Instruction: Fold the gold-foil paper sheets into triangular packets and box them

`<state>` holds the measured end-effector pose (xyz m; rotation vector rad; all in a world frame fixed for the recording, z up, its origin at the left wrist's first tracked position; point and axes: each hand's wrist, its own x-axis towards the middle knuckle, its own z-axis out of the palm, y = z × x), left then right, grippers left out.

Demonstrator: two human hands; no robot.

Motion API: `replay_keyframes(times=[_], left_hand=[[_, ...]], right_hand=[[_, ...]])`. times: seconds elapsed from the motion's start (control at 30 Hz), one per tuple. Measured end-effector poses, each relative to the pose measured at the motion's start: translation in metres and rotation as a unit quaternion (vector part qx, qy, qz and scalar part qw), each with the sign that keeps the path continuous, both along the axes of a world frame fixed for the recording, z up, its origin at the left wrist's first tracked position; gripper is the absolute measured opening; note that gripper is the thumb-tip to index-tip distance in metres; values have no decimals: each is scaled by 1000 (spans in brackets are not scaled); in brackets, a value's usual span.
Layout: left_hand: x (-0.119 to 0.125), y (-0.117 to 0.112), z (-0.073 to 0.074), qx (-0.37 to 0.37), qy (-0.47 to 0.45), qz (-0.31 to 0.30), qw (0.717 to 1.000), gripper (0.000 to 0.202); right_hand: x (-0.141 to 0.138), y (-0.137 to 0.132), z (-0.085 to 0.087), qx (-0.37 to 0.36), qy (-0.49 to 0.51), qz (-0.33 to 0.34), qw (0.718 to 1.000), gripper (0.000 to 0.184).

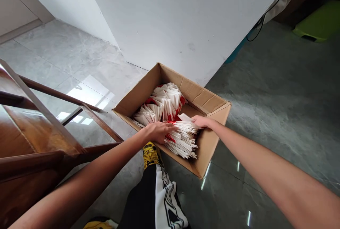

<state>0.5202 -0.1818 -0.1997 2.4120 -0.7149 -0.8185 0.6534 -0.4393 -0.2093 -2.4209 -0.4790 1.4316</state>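
Note:
An open cardboard box (212,112) stands on the floor, filled with stacks of white and red folded paper pieces (166,103). My left hand (158,130) lies on top of the near stack (182,138), fingers stretched along it. My right hand (201,121) reaches in from the right and grips the far end of that same stack, fingers curled over its edge. Both arms extend down into the box.
A dark wooden chair (37,137) stands at the left. A white wall (172,16) rises behind the box. My leg in black and white trousers with a yellow shoe (151,154) is beside the box. A green object (318,23) and black cable (262,20) lie far right.

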Motion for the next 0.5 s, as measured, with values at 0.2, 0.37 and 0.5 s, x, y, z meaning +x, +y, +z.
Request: replay_keyframes(times=[0.2,0.37,0.5], left_hand=[[-4,-14,-1,29,-37,-42,998,91],[4,-34,-6,70,-55,-20,996,87],[14,-43,-12,98,-46,17,994,65]], right_hand=[[-20,8,-8,33,138,40,989,68],[-35,-1,-5,91,229,50,968,100],[-47,-7,0,122,262,43,956,116]])
